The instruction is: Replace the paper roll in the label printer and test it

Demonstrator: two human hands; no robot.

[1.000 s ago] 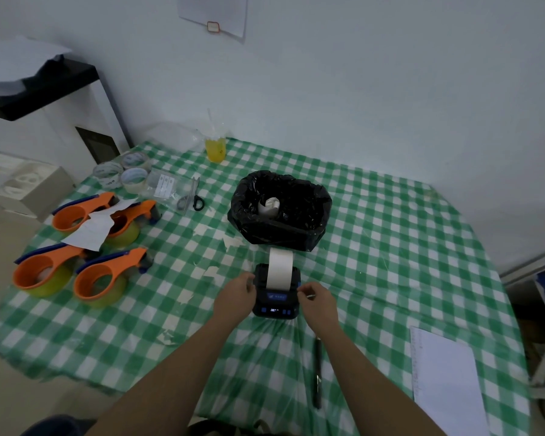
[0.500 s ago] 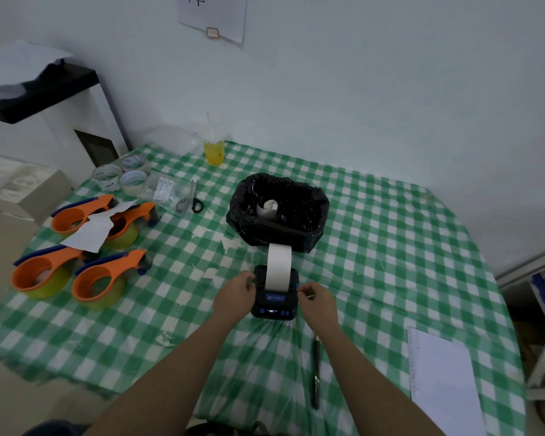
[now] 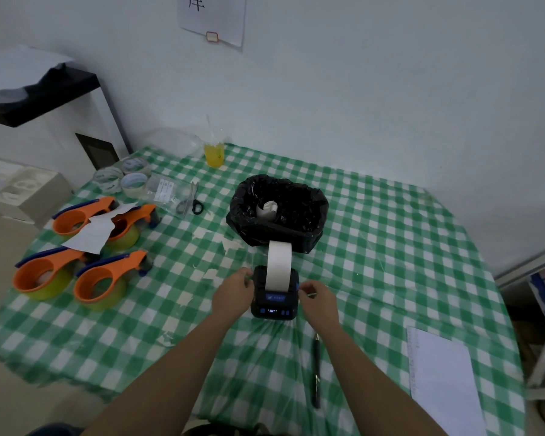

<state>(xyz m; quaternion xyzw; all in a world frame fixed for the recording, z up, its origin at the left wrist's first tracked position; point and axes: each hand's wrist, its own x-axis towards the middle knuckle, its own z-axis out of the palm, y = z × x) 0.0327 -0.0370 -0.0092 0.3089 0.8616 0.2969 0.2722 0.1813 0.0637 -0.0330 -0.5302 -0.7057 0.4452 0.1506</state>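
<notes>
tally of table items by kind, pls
Orange tape dispensers: 4
Loose tape rolls: 3
Scissors: 1
Label printer: 1
Black-lined bin: 1
Pen: 1
Yellow drink: 1
Total: 12

Printer [image 3: 275, 294] flanked tight: left hand [image 3: 233, 294] touching its left side, right hand [image 3: 317, 297] at right side, so no side access. Paper strip [image 3: 279, 265] rises off its top toward the black bin [image 3: 277, 212], which blocks the far side, just behind. Near side open except pen [image 3: 317, 369] near-right. Far-left crowded w/ tape dispensers [image 3: 101, 278], scissors [image 3: 191, 199]. Right of bin: bare tablecloth [image 3: 406, 262], wide room; paper sheet [image 3: 441, 382] near-right edge.
</notes>
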